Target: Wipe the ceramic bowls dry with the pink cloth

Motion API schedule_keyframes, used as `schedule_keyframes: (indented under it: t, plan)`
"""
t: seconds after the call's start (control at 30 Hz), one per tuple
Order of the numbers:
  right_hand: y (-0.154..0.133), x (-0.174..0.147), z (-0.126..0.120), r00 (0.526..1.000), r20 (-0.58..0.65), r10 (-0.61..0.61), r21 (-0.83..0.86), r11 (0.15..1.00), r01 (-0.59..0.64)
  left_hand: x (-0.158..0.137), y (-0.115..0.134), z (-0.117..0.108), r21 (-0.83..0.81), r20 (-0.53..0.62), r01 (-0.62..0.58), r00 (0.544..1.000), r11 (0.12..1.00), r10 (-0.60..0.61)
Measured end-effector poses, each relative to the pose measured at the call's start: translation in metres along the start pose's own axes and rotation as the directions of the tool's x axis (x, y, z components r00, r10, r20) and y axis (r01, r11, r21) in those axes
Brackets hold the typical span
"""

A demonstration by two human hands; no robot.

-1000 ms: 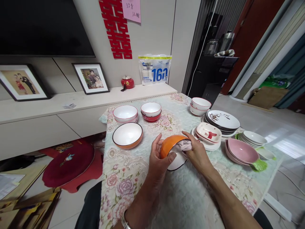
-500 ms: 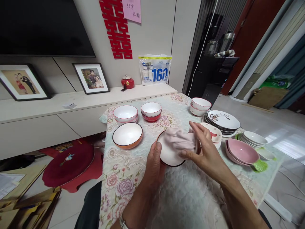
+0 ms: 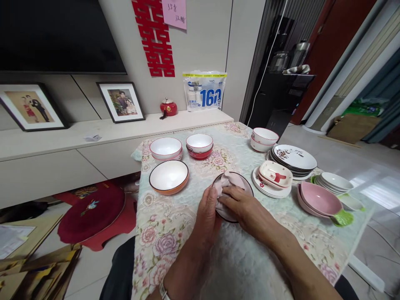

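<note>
My left hand (image 3: 204, 212) grips the left side of a white bowl with a dark rim (image 3: 249, 187), its thumb over the edge. A pale pink cloth (image 3: 229, 180) is bunched inside that bowl, and my right hand (image 3: 243, 206) presses it against the inner wall near my left thumb. The fingers of my right hand are curled into the cloth. To the left stands an orange bowl (image 3: 168, 177) with a white inside and a dark rim. Behind it are stacked pink-rimmed bowls (image 3: 165, 148) and a white bowl (image 3: 199, 143) nested in a red one.
On the right of the flowered tablecloth (image 3: 162, 246) are stacked plates (image 3: 295, 157), a bear-patterned dish (image 3: 276, 175), pink leaf-shaped bowls (image 3: 320, 199), small white bowls (image 3: 334, 182) and red-rimmed bowls (image 3: 265, 137). Behind, a cabinet holds a red jar (image 3: 168, 108) and a bag of cups (image 3: 204, 93).
My right hand has moved left and down with the cloth, from the bowl's right side into its left part. The bowl has shifted slightly to the right.
</note>
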State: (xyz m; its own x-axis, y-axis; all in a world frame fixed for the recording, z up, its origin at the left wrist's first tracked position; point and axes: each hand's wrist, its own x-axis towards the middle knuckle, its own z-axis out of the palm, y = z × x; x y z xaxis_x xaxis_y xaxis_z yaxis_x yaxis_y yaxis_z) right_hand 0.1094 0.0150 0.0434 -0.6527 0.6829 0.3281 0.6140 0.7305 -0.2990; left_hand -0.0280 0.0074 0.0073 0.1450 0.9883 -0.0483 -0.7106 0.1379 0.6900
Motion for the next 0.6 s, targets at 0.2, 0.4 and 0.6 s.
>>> schedule_keyframes:
  t: [0.2, 0.4, 0.6]
  plan:
    - [0.005, 0.000, 0.005, 0.989, -0.070, 0.127, -0.131, 0.982, -0.136, -0.001, -0.001, 0.003, 0.047, 0.028, 0.006, 1.000, 0.999, -0.007]
    - [-0.002, -0.001, 0.006, 0.926, 0.110, 0.361, -0.061, 0.932, -0.357, 0.003, -0.011, -0.007, 0.152, -0.086, -0.083, 0.991, 0.985, 0.097]
    - [-0.006, 0.002, 0.000, 0.943, 0.122, 0.309, 0.423, 0.844, -0.331, 0.006, -0.013, -0.018, 0.333, -0.046, -0.174, 0.979, 0.927, 0.200]
